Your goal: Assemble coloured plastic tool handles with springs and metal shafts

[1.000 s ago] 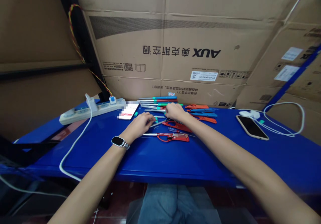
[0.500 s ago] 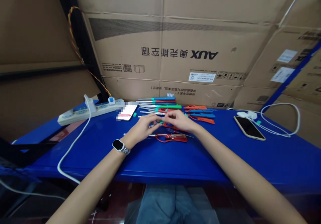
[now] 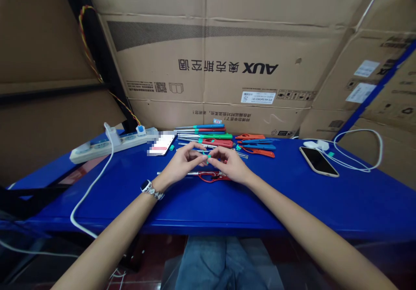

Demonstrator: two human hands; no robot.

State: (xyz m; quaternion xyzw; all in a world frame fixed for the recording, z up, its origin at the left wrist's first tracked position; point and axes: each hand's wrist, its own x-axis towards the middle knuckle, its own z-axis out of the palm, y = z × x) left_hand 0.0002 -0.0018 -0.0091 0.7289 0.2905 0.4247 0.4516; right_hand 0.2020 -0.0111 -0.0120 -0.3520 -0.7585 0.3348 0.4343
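L hand (image 3: 179, 165) & R hand (image 3: 231, 165) meet above desk (image 3: 208, 214); thumb + index fingers of each pinch a small teal-green plastic piece (image 3: 208, 156) b/w them. Exact shape hidden by fingertips; can't tell if one pc or two. Red-handled stick lighter (image 3: 194, 174), w/ long metal barrel, lies just nearer the wearer than fingers, its R end hidden under R hand. Beyond fingers: row of stick lighters (image 3: 224, 137), blue, red & green handles. To R of fingers: orange handle shell (image 3: 264, 153) & blue handle shell (image 3: 260, 147). To L: loose teal cap (image 3: 172, 148), apart from fingers.

Step in hand, prob.: two-handed adjusting of the small pc. Next move seems to call for steady opposed pinches, fine turn or push, no slip onto desk.
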